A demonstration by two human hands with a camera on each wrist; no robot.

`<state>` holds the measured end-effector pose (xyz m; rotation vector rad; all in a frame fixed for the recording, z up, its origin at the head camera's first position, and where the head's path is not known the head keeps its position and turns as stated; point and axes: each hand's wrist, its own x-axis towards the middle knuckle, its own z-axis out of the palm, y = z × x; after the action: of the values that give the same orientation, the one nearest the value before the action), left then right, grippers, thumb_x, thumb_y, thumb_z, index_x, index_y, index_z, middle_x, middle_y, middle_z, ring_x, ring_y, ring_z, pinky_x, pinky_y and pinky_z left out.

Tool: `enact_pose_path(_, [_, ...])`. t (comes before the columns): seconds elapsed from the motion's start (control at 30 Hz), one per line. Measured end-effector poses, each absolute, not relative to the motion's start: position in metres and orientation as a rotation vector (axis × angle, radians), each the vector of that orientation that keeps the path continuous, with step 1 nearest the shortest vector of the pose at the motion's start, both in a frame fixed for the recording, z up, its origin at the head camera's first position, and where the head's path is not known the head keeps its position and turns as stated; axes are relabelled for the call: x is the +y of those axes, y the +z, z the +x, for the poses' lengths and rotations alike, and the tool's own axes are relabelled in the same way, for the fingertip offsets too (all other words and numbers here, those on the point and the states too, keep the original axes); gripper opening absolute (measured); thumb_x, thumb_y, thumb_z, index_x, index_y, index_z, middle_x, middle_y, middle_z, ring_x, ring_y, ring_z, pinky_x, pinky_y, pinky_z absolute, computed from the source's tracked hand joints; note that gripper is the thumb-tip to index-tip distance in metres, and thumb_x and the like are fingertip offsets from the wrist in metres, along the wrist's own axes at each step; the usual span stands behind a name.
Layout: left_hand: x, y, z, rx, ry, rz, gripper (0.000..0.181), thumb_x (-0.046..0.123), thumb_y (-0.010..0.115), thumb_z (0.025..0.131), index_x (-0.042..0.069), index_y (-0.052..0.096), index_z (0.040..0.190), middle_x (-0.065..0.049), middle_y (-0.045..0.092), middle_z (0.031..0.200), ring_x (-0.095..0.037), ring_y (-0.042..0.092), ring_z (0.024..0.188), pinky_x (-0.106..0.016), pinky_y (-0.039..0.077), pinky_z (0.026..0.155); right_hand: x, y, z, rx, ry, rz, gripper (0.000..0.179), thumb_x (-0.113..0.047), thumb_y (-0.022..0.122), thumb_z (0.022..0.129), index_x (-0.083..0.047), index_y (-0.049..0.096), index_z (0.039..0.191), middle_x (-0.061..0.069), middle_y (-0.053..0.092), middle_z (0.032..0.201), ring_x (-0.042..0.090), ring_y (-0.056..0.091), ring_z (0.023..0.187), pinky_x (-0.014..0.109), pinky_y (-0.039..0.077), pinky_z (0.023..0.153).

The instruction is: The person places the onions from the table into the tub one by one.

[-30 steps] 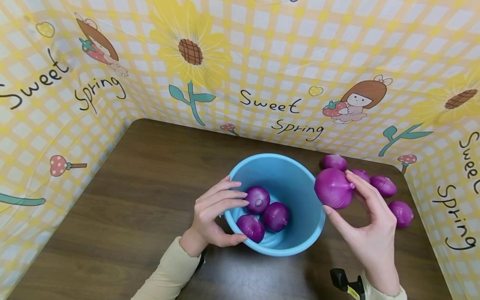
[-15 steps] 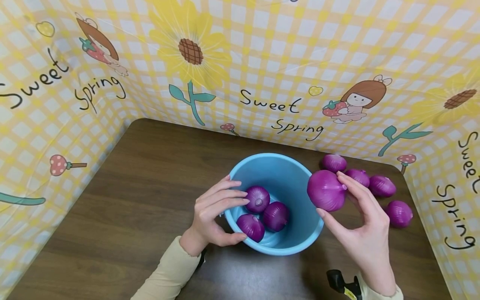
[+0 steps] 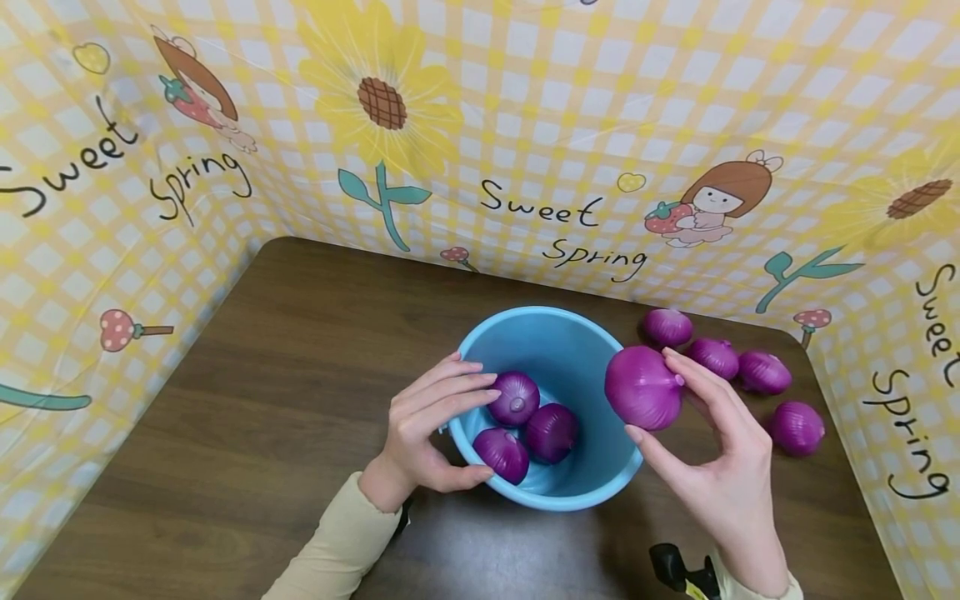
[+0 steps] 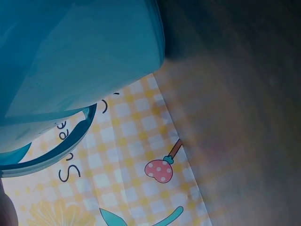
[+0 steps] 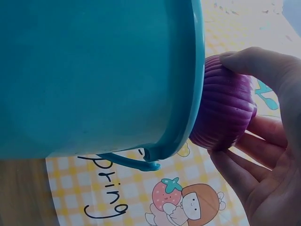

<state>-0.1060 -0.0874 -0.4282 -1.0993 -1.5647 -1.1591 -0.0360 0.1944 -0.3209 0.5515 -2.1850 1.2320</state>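
Note:
A light blue bucket (image 3: 600,492) stands on the brown table, with three purple onions inside: one at the back (image 3: 513,398), one at the right (image 3: 552,433) and one at the front (image 3: 501,456). My left hand (image 3: 427,425) holds the bucket's left rim, its fingers reaching over the edge and its thumb at the front. Over the right rim, my right hand (image 3: 723,475) pinches a purple onion (image 3: 643,388) between thumb and fingers. In the right wrist view this held onion (image 5: 223,106) is partly hidden behind the bucket's rim (image 5: 197,84).
Several more onions lie on the table at the back right, among them one near the wall (image 3: 667,327) and one farthest right (image 3: 798,428). A checked, printed cloth (image 3: 540,150) walls the table in. The bucket's handle (image 4: 51,157) hangs at its side.
My right hand has moved left with its onion, from the bucket's right edge to partly over the opening. The left hand and the bucket have stayed nearly still.

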Motion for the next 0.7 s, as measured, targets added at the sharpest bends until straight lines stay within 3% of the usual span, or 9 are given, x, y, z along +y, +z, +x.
enact_pose_path(0.33, [-0.088,-0.429,-0.105,-1.59,-1.163,-1.093,0.065,0.055,0.073,0.084,-0.005,0.075,0.108,-0.021,0.072,0.111,-0.04,0.069,0.101,-0.056,0.049,0.101,0.202,-0.337,-0.04,-2.208,1.24,0.575,0.079,0.006,0.093,0.06,0.006,0.062,0.133,0.023,0.061,0.134,0.029,0.059,0.124,0.025,0.048,0.102])
enact_pose_path(0.7, [-0.088,-0.428,-0.105,-1.581,-1.165,-1.088,0.065,0.055,0.072,0.085,-0.006,0.075,0.107,-0.021,0.072,0.109,-0.038,0.069,0.104,-0.057,0.049,0.1,0.192,-0.332,-0.038,-2.145,1.294,0.708,0.07,-0.005,0.094,0.067,0.011,0.063,0.127,0.028,0.063,0.128,0.029,0.062,0.119,0.024,0.05,0.099])
